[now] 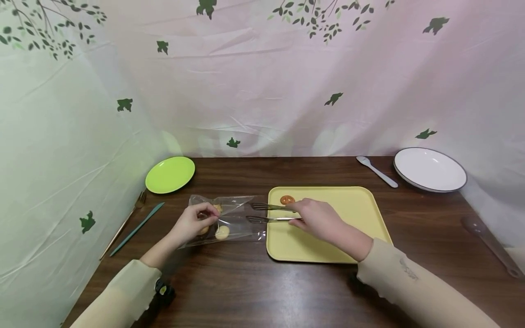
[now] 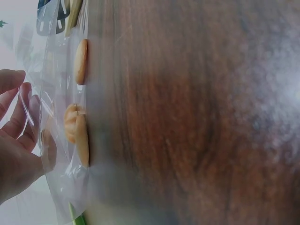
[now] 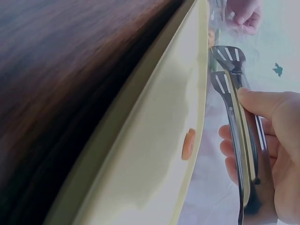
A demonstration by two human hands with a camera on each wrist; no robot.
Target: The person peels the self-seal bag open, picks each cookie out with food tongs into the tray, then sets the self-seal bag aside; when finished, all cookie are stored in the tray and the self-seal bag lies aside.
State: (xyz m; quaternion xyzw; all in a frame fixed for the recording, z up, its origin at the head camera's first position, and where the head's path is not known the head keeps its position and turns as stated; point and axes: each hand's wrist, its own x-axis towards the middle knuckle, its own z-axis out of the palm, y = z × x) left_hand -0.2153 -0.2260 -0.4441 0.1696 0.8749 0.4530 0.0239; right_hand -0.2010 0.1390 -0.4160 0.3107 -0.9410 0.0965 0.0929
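My left hand (image 1: pixel 193 224) pinches the upper film of a clear plastic bag (image 1: pixel 242 228) lying on the table. Inside the bag are several cookies; a round pale cookie (image 1: pixel 222 233) shows best, and others are partly hidden by the hand. The left wrist view shows golden-brown cookies (image 2: pixel 81 62) behind the film. My right hand (image 1: pixel 321 222) grips metal tongs (image 3: pixel 243 140) with slotted ends. Their tips are apart, point left toward the bag's right end, and hold nothing visible. Below them is a yellow tray (image 1: pixel 328 248), with a brown pretzel-shaped cookie (image 1: pixel 287 200) near its far left corner.
A green plate (image 1: pixel 170 175) stands at the back left, with a fork (image 1: pixel 123 223) and a teal knife (image 1: pixel 137 228) in front. At the back right are a white plate (image 1: pixel 430 168) and a pale spoon (image 1: pixel 377 171). A translucent brown utensil (image 1: pixel 490 243) lies at the right edge.
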